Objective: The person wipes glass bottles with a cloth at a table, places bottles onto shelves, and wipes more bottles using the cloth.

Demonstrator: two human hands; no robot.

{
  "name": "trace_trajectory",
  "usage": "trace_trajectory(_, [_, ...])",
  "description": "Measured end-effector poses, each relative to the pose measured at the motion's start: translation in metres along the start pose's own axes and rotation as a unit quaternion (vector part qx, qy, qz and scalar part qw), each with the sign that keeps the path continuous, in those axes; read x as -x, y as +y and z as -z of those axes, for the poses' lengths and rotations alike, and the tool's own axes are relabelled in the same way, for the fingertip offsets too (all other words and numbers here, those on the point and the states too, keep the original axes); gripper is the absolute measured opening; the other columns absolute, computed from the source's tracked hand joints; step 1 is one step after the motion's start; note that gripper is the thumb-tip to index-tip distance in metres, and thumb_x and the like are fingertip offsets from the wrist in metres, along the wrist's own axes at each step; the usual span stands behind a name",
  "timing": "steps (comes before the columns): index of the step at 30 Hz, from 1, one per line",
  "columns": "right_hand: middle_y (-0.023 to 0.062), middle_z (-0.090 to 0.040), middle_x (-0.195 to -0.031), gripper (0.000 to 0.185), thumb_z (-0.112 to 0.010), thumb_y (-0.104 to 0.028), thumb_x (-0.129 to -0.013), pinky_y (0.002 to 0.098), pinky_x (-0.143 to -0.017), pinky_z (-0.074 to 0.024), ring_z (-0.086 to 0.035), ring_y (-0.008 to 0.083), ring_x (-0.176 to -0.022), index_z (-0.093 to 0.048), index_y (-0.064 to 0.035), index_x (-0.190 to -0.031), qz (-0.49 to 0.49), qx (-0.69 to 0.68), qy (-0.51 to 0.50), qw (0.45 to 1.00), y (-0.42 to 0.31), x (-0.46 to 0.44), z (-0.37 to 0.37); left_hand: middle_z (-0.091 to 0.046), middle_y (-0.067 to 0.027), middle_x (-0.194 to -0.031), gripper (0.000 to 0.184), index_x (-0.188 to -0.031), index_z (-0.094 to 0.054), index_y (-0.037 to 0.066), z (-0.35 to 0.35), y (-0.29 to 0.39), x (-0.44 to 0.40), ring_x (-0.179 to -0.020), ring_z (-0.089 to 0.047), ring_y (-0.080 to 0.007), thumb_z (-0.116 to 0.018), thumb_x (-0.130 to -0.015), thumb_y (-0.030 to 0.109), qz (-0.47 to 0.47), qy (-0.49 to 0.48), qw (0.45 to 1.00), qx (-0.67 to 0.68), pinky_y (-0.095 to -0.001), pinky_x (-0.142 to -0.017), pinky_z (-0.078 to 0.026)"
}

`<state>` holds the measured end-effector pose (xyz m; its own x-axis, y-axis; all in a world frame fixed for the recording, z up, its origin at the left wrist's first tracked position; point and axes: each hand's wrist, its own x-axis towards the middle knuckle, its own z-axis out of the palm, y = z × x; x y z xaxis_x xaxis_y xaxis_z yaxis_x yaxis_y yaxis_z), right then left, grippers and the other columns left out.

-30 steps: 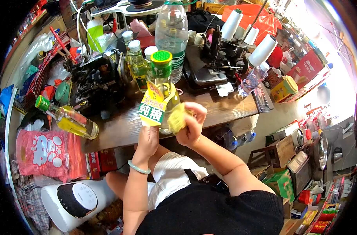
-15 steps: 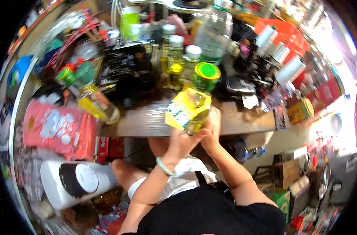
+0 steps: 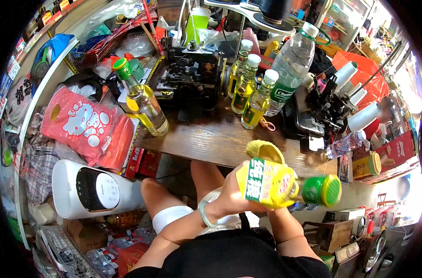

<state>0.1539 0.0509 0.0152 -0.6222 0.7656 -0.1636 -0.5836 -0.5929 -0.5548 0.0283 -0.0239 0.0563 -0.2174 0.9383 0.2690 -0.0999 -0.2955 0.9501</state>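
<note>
My left hand (image 3: 232, 194), with a pale bracelet at the wrist, is closed round a bottle (image 3: 266, 183) with a yellow and green label. The bottle lies nearly level above my lap, its green cap (image 3: 321, 190) pointing right. My right hand (image 3: 278, 214) is beneath and behind the bottle, its fingers hidden. A yellow-green cloth (image 3: 265, 150) sticks up behind the bottle; I cannot see what holds it. Three white-capped bottles (image 3: 256, 105) stand on the wooden table (image 3: 197, 141). A green-capped bottle (image 3: 146, 109) stands at its left, leaning in view.
A black sewing machine (image 3: 190, 76) sits at the back, a second machine (image 3: 320, 109) at the right. Between them stands a large clear bottle (image 3: 289, 65). Orange-handled scissors (image 3: 267, 123) lie near the bottles. At left are a pink bag (image 3: 83, 123) and white appliance (image 3: 93, 190).
The held bottle has tipped from upright to nearly level and moved right and down, cap now to the right. The yellow-green cloth shows more clearly. My view has shifted and sharpened.
</note>
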Motion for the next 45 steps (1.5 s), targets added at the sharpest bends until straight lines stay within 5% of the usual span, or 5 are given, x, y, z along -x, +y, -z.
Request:
trace_trajectory(13, [0.0097,-0.063,-0.112,0.056,-0.026,-0.047,-0.103,0.0339,-0.095,-0.0454,-0.058,0.0192,-0.104,-0.051,-0.0044,-0.127,-0.106,0.260,0.136,0.950,0.008,0.012,-0.045,-0.050,-0.0091,-0.130,0.085,-0.134,-0.041,0.003,-0.007,-0.019,0.008,-0.118,-0.050,-0.0199,-0.084,-0.070,0.040,-0.053,0.062,0.985,0.155,-0.0359,-0.101,-0.041])
trace_trajectory(25, [0.0154,-0.039,-0.139,0.042,-0.036,-0.013,-0.101,0.0359,-0.107,-0.0314,-0.041,0.0241,-0.127,-0.028,0.0028,-0.140,0.268,0.318,0.046,0.908,0.039,0.005,-0.009,-0.054,-0.0131,-0.126,0.084,-0.126,-0.050,-0.005,-0.004,-0.040,-0.021,-0.113,-0.053,-0.0206,-0.061,-0.081,0.065,-0.096,0.153,0.983,0.031,-0.0343,-0.097,-0.043])
trace_trajectory(28, [0.0239,-0.029,-0.147,0.049,-0.035,-0.016,-0.101,0.0398,-0.113,-0.0213,-0.029,0.0341,-0.138,-0.025,0.0090,-0.142,0.361,0.517,0.025,0.776,0.035,-0.004,-0.005,-0.056,-0.0114,-0.124,0.080,-0.124,-0.051,-0.005,-0.003,-0.036,-0.028,-0.111,-0.055,-0.0188,-0.068,-0.079,0.059,-0.072,0.115,0.989,0.066,-0.0328,-0.096,-0.045])
trace_trajectory(33, [0.0216,-0.036,-0.143,0.055,-0.035,-0.027,-0.101,0.0394,-0.110,-0.0278,-0.038,0.0300,-0.132,-0.024,0.0101,-0.141,0.397,0.422,-0.034,0.814,0.004,-0.027,-0.015,-0.057,-0.0076,-0.126,0.067,-0.129,-0.049,0.001,0.000,-0.061,-0.037,-0.113,-0.054,-0.0178,-0.083,-0.074,0.017,0.025,0.007,0.970,0.242,-0.0326,-0.099,-0.043])
trace_trajectory(45, [0.0133,-0.056,-0.122,0.048,-0.025,-0.031,-0.104,0.0310,-0.095,-0.0433,-0.055,0.0191,-0.110,-0.045,0.0047,-0.128,0.366,0.348,0.053,0.861,-0.050,-0.049,-0.016,-0.048,-0.0171,-0.128,0.069,-0.125,-0.055,0.003,-0.013,-0.067,-0.095,-0.120,-0.045,-0.0351,-0.076,-0.074,0.045,-0.160,-0.009,0.974,-0.158,-0.0422,-0.105,-0.033])
